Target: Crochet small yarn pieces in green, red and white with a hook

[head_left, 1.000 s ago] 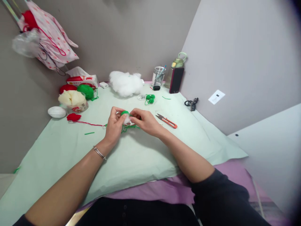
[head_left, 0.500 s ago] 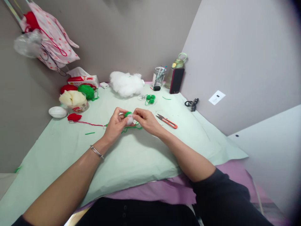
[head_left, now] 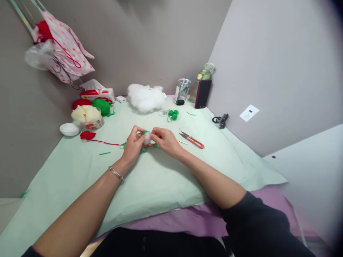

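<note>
My left hand (head_left: 134,144) is closed around a small green crocheted piece (head_left: 145,132) with white stuffing (head_left: 147,138) bulging from it. At its right side, my right hand (head_left: 164,141) pinches the white stuffing between thumb and fingers. Green yarn (head_left: 144,150) trails onto the cloth below the hands. Just right of my right hand lie a slim hook with a yellow part (head_left: 182,142) and orange thread snips (head_left: 192,140). A red crocheted piece (head_left: 88,135) lies to the left, its red yarn running toward my left hand.
Behind the hands sit a big heap of white stuffing (head_left: 146,98), green crocheted balls (head_left: 173,114), a clear cup of pens (head_left: 182,91), a phone (head_left: 203,94) against a bottle (head_left: 205,74), and a black hair clip (head_left: 222,120). Green yarn (head_left: 101,106) and a tissue box (head_left: 98,94) stand back left.
The whole view has shifted slightly, so things appear a little lower and to the right. Both hands stay together at the green piece, and less of its green shows now.
</note>
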{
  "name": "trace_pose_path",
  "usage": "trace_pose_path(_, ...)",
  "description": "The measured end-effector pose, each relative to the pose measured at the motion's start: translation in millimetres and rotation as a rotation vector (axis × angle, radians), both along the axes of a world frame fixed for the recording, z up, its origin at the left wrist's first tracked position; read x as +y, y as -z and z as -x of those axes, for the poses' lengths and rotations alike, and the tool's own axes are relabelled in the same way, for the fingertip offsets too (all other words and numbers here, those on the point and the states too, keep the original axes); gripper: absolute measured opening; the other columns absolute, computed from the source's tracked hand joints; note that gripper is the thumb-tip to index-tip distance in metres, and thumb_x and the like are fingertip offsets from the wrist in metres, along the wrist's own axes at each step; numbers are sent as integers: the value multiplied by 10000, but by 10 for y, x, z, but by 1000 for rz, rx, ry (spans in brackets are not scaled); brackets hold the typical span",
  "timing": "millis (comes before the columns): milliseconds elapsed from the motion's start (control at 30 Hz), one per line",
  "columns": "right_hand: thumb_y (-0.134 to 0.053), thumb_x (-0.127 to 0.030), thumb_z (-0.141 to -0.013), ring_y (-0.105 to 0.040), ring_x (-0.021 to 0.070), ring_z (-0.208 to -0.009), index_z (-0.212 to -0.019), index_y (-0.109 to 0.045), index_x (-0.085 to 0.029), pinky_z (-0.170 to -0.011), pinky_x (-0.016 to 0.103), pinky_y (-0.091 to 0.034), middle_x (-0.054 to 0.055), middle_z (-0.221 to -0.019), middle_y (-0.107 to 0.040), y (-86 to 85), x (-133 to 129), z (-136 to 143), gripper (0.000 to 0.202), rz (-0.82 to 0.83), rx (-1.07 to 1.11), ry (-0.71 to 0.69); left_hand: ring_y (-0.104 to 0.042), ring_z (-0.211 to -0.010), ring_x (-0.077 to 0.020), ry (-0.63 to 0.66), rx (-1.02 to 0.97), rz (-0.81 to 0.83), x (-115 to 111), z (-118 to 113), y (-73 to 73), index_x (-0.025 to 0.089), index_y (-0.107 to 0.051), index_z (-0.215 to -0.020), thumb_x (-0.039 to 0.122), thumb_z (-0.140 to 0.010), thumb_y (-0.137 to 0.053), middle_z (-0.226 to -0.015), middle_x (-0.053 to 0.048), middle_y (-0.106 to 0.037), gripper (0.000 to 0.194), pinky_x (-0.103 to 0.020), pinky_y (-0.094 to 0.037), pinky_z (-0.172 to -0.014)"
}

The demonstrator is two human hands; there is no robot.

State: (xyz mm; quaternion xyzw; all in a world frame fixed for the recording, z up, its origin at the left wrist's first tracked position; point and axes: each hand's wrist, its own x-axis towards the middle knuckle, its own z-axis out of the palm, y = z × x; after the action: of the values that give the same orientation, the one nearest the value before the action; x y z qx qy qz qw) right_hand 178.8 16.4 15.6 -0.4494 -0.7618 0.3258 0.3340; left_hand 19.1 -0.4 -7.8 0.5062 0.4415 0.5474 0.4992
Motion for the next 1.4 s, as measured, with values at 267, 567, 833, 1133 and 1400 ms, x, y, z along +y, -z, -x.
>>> trace_pose_path(267, -556, -335, -897, -378, 120, -580, -676, -504, -212, -588, 255, -271, -63, -575, -447, -39, 38, -86, 258, 0, -1, 58, -695, -688, -144, 81, -30, -11, -51, -26, -89, 230, -497, -969, 456, -788, -804, -787, 36, -707, 421, -349, -635, -725)
trace_pose_path(567, -512, -160, -929, -473, 170, -661, -772, -595, -221, -693, 292, -309, -6, -680, -586, -73, -205, 97, 188, -3, -45, 30, -473, -396, -59, -112, 67, -45, 77, -41, 78, 249, -474, -905, 204, -803, -701, -700, 100, -555, 253, -177, -355, -374)
trace_pose_path(833, -571, -443, -929, -401, 121, -567, -712, -557, -202, -567, 256, -289, -62, -572, -460, 10, 3, 26, 324, 150, 113, 60, -658, -733, -121, -56, 0, -83, -36, -90, -6, 250, -493, -1044, 274, -824, -730, -911, 40, -605, 324, -262, -614, -662)
trace_pose_path(1133, -469, -531, -919, -279, 103, -478, -736, -506, -227, -494, 250, -291, -96, -546, -293, -7, 65, -52, 356, 232, 229, 16, -721, -844, -169, 100, -67, -52, -75, 15, -157, 217, -618, -1149, 366, -838, -743, -962, -9, -685, 367, -370, -643, -861)
trace_pose_path(1400, -520, -251, -942, -446, 159, -628, -730, -523, -225, -671, 284, -333, -22, -626, -498, 3, -118, 65, 214, 52, 35, 131, -665, -812, -154, -26, 23, -92, 2, -67, 34, 215, -592, -1050, 352, -839, -742, -931, -4, -657, 292, -291, -597, -756)
